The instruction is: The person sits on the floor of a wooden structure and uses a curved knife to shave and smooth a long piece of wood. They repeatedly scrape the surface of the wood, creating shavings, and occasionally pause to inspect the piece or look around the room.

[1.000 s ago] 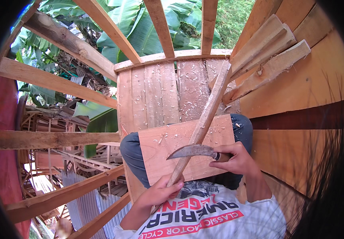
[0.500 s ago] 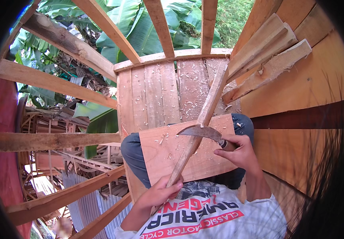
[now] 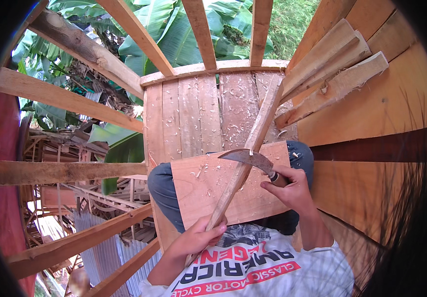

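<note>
Here we are, cross-legged, with the stick (image 3: 234, 185) slanting across the board (image 3: 198, 200) on our lap, its near end toward seven o'clock and its far end toward one. Our left hand (image 3: 202, 236) is wrapped firmly round the stick at seven, close by the shirt (image 3: 260, 270). Our right hand (image 3: 294, 189) grasps the knife (image 3: 260, 161) by its handle, and the curved blade lies across the stick, tip pointing toward ten. And there's a pale curl right at the blade's far edge, with shavings (image 3: 200, 173) on the board and plenty more over the planks (image 3: 171, 123) at twelve!

For a clean cut, we'd want the blade low, nearly flat to the wood, taking thin, even curls; too steep, and it may dig in. The stroke is best run toward one, away from that left hand, which sits sensibly behind the blade. A rigid left grip should stop the stick rolling, and a small turn between passes would even out its faces. Off at two, the rough pieces (image 3: 332, 94) lean well clear of the blade.
</note>
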`<action>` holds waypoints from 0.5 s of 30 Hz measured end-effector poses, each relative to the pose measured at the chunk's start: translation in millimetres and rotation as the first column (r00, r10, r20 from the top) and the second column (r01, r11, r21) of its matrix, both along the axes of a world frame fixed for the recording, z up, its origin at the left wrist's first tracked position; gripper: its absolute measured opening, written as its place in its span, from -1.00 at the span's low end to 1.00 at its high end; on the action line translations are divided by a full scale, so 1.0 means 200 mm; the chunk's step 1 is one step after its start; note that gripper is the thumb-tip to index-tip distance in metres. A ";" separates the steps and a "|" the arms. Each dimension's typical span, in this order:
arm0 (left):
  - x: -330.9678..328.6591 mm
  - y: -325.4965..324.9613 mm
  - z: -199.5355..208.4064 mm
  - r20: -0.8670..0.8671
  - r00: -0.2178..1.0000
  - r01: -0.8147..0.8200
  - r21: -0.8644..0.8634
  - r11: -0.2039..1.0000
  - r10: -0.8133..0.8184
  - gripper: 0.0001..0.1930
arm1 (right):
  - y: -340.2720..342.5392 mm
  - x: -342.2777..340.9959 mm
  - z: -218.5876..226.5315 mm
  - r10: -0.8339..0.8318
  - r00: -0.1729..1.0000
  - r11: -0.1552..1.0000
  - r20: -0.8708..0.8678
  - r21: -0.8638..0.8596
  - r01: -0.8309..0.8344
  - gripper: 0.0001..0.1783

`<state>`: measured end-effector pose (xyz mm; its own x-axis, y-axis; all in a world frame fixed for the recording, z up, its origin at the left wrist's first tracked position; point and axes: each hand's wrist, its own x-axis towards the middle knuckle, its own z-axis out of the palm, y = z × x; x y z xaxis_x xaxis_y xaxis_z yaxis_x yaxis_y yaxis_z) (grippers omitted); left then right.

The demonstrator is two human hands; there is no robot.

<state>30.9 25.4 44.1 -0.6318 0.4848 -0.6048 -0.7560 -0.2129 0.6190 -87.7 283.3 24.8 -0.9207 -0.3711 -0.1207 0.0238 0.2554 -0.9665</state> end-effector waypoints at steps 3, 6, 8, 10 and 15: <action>0.02 -0.01 -0.01 -0.007 1.000 0.007 -0.030 1.000 -0.007 -0.79 | -0.03 0.06 0.04 0.169 0.985 0.985 -0.017 -0.028 -0.170 -0.71; 0.01 -0.01 0.01 -0.001 1.000 0.001 -0.014 1.000 -0.001 -0.78 | 0.03 -0.04 -0.02 -0.090 0.978 0.994 0.188 -0.041 0.099 -0.71; 0.01 0.00 0.00 -0.006 1.000 -0.011 0.003 1.000 0.011 -0.78 | -0.03 0.02 -0.01 -0.096 0.986 0.995 0.139 0.001 0.097 -0.74; 0.01 0.00 0.00 -0.001 1.000 -0.015 -0.006 1.000 0.015 -0.78 | -0.02 0.04 0.03 -0.051 0.993 0.998 0.102 0.038 0.048 -0.74; 0.01 0.01 0.01 0.008 1.000 -0.028 -0.022 0.999 0.028 -0.78 | -0.05 0.05 0.00 0.168 0.985 0.986 0.032 -0.030 -0.167 -0.71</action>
<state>33.3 26.6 46.0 -0.6399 0.4536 -0.6203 -0.7550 -0.2207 0.6175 -76.8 273.7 24.5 -0.8409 -0.5231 -0.1386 0.0157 0.2325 -0.9725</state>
